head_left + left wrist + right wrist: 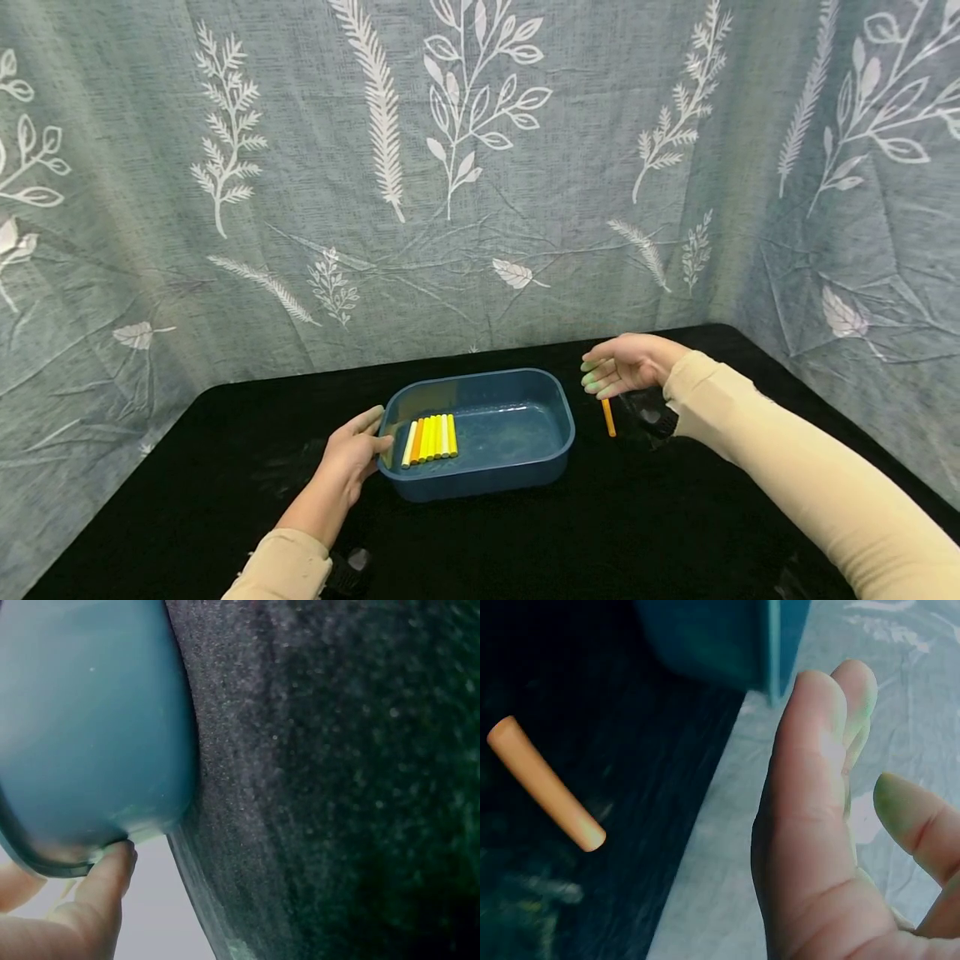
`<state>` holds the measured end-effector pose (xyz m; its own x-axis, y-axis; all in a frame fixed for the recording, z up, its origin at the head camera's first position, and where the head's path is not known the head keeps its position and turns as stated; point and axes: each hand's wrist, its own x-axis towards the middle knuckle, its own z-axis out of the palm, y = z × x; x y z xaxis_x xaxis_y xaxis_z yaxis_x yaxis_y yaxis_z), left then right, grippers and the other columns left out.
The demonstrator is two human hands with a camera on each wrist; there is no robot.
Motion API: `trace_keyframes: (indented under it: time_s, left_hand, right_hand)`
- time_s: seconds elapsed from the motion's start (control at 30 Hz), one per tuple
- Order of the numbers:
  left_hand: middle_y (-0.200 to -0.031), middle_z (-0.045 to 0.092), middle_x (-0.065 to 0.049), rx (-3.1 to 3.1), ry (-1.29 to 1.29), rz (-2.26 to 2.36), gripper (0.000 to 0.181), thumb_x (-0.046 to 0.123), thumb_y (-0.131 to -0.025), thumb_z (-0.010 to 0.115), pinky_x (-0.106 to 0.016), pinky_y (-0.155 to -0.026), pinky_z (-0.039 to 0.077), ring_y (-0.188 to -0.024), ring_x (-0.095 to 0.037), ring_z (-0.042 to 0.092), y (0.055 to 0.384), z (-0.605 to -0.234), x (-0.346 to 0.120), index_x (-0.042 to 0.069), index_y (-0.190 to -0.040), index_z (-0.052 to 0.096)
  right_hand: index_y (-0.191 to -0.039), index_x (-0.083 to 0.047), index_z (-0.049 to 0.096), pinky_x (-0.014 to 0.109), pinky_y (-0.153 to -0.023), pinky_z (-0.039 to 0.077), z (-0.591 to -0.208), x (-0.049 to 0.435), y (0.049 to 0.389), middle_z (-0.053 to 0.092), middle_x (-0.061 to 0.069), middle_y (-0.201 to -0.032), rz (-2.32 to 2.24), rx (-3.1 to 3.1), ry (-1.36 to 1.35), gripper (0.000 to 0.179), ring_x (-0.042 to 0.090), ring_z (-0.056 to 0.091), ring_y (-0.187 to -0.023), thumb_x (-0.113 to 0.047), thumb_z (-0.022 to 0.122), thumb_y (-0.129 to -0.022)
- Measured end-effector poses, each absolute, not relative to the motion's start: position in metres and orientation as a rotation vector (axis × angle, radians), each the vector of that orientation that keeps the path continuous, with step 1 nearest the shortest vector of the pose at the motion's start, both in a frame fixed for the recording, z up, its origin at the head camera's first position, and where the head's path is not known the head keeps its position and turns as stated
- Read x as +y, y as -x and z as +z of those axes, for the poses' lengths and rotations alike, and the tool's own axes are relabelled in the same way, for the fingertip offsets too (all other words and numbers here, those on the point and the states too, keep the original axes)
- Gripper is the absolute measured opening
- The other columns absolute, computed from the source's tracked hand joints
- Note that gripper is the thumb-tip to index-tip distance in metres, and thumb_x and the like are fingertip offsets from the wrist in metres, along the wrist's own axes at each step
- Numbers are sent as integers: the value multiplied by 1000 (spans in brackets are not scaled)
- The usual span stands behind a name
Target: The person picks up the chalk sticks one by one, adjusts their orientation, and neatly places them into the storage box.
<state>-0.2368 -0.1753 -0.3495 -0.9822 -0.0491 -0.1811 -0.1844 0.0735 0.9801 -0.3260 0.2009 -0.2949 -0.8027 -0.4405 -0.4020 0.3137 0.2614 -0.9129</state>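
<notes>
A blue plastic tub (491, 479) stands on the black-covered table. Inside it, at its left end, several chalk sticks (431, 439) in white, orange and yellow lie side by side in a row. My left hand (348, 458) holds the tub's left end, thumb over the rim and fingers outside; the left wrist view shows a finger (109, 881) against the tub wall. To the right of the tub, my right hand (630, 364) is held with straight fingers and nothing in it. Below it an orange chalk stick (547, 784) lies on the table, apart from the hand. Greenish dust marks the right fingertips.
A grey-green curtain (480, 275) with white leaf prints hangs behind and beside the table. The black cloth (525, 542) has faint dusty smudges. A dark wrist camera (656, 417) sits under the right wrist.
</notes>
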Motion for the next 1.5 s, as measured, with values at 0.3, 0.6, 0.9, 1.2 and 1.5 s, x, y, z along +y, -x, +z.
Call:
trace_keyframes:
  time_s: [0.3,0.6,0.9,1.2,1.5]
  left_hand:
    - [-158,12,-26,2234,267,2062,61,-6,-99,43,-55,-112,27,-142,-42,20,237,-349,-177,-3,-153,16]
    - [-157,12,-27,2233,247,2066,60,-7,-99,44,-55,-112,28,-141,-43,21,237,-350,-176,-4,-153,16]
    - [-157,12,-28,2248,244,2073,60,-7,-99,44,-56,-112,28,-141,-44,21,238,-350,-176,-5,-152,17]
    - [-156,13,-29,2260,245,2046,61,-7,-98,45,-58,-111,27,-141,-45,19,236,-353,-178,-5,-152,17]
    - [-156,14,-29,2265,252,2046,61,-6,-98,46,-58,-111,28,-141,-46,19,237,-352,-178,-5,-152,17]
  right_hand:
    - [-134,15,36,31,-81,57,-318,219,326,62,14,-100,-1695,1940,88,42,17,64,-84,-11,43,-102]
    - [-130,21,41,36,-77,58,-351,235,329,65,14,-96,-1615,2262,244,42,16,65,-82,-8,48,-100]
    - [-131,11,50,40,-70,56,-357,245,341,62,21,-106,-1261,2481,399,38,24,63,-83,-7,53,-97]
    - [-106,1,69,31,-56,47,-363,225,348,57,6,-78,-1056,2646,287,25,18,54,-64,-20,62,-94]
    - [-75,-4,66,30,-50,45,-361,209,352,55,4,-68,-911,2755,158,17,18,51,-57,-15,71,-87]
